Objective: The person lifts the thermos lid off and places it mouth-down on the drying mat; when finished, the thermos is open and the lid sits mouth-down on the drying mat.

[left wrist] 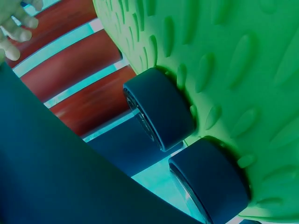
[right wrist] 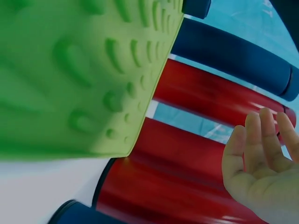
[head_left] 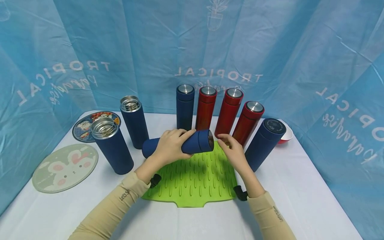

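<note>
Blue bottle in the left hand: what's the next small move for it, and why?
Probably bring the right hand onto its lid and twist: the left hand holds the bottle tipped sideways, the right hand hovers empty beside that lid, and two open bottles stand nearby, with two loose lids on the mat.

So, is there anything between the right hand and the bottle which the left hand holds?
Nothing visible: only an open gap separates the right hand from the lid of the blue bottle in the left hand. The red bottles stand behind.
</note>
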Available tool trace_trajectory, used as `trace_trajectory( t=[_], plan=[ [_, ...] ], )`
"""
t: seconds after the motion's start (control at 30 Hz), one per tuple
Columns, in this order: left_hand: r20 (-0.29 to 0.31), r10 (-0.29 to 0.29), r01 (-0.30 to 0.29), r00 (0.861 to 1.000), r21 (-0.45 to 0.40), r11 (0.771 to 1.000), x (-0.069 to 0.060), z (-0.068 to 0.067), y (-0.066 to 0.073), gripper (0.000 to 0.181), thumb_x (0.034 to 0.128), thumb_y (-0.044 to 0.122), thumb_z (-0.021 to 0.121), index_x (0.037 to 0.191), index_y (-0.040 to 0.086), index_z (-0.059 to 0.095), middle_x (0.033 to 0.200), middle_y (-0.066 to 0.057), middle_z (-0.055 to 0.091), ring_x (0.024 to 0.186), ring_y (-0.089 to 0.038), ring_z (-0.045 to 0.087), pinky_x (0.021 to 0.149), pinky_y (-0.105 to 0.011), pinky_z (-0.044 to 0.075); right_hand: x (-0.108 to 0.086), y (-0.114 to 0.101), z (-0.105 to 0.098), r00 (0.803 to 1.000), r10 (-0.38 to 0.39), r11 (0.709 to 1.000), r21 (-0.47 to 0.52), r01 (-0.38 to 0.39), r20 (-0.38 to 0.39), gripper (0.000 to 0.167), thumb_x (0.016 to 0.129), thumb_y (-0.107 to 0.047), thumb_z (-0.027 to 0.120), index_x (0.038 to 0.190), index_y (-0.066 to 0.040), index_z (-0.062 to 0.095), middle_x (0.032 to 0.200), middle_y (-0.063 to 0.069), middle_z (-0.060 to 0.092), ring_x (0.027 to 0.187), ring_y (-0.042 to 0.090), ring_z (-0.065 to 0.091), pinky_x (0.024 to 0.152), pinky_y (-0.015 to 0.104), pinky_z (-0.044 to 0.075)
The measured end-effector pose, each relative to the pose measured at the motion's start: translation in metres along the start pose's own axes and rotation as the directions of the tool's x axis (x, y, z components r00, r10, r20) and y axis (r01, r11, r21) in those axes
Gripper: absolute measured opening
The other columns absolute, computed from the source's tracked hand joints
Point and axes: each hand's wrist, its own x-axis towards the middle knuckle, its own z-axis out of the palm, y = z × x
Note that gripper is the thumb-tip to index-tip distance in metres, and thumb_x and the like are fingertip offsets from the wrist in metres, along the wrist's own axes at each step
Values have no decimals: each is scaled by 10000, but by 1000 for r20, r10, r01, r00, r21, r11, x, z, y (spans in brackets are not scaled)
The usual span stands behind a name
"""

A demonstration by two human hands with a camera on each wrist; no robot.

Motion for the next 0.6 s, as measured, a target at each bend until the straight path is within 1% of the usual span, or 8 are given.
trace_trajectory(
  t=[0.17,0.3,0.43,0.5,0.6],
  plan=[
    [40,5,-6,999,26,1000,-1,2,0,833,630,444,797,1359,203,474,1118,-87,602,987,-274,581,834,-449,452,2,-8,4,1000,8,1000,29,-9,26,452,938,-477,450,1257,-169,539,1133,52,588,1018,199,535,838,407,441],
    [59,13,-16,998,47,999,-1,3,0,829,630,459,789,1360,227,472,1102,-89,610,979,-269,583,824,-447,454,3,-15,7,995,48,998,30,-51,90,521,936,-536,393,1305,-181,488,1124,82,591,1023,250,562,851,441,447],
    [83,20,-26,996,69,997,-1,5,-1,826,626,475,794,1354,250,476,1071,-88,616,953,-267,583,814,-448,452,4,-19,10,978,108,994,-19,-107,179,603,919,-601,340,1364,-200,413,1102,118,601,974,306,599,828,441,457],
    [97,29,-38,995,91,995,-1,5,-1,828,625,508,790,1350,258,477,1067,-86,616,950,-264,582,815,-446,450,4,-21,12,969,133,991,-47,-126,210,630,906,-621,349,1376,-202,395,1098,123,608,932,313,608,793,416,455],
    [101,51,-63,994,122,991,-1,5,-1,835,619,574,769,1341,268,483,1064,-85,619,945,-262,586,812,-441,453,3,-23,14,961,155,987,-67,-143,231,636,888,-622,401,1364,-199,408,1064,119,620,884,315,604,739,372,441]
  ],
)
